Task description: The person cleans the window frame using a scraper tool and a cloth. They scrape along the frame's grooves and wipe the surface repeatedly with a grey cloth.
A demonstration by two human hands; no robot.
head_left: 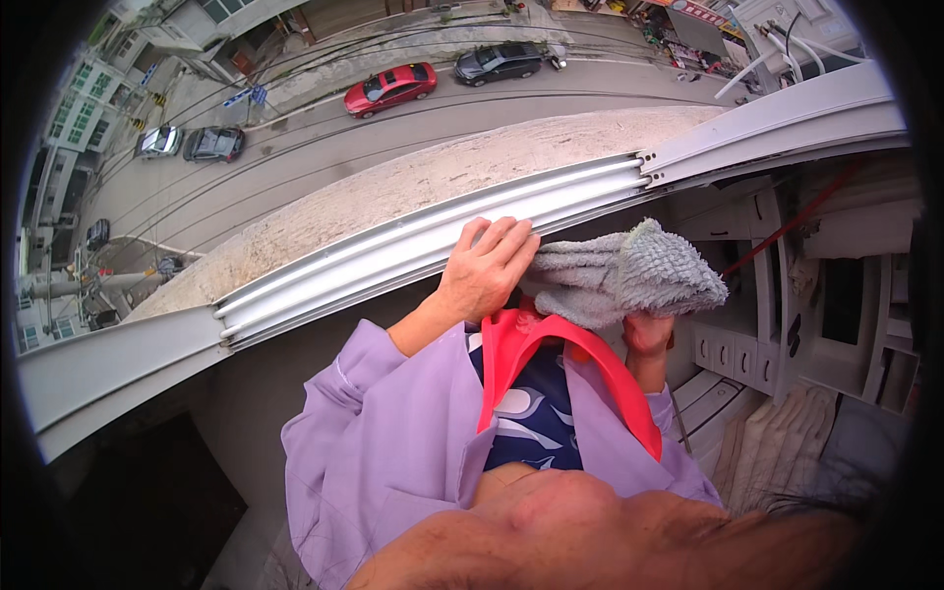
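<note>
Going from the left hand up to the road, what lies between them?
In the head view, the white window track, then the rough pale ledge beyond it.

Left hand (pixel 490 264) at white window track (pixel 393 252); right hand (pixel 649 333) holding grey textured cloth (pixel 671 275). Red sedan (pixel 390 91) on street (pixel 452 120) below.

Nothing seems legible, even on the red sign (pixel 703 10).
</note>
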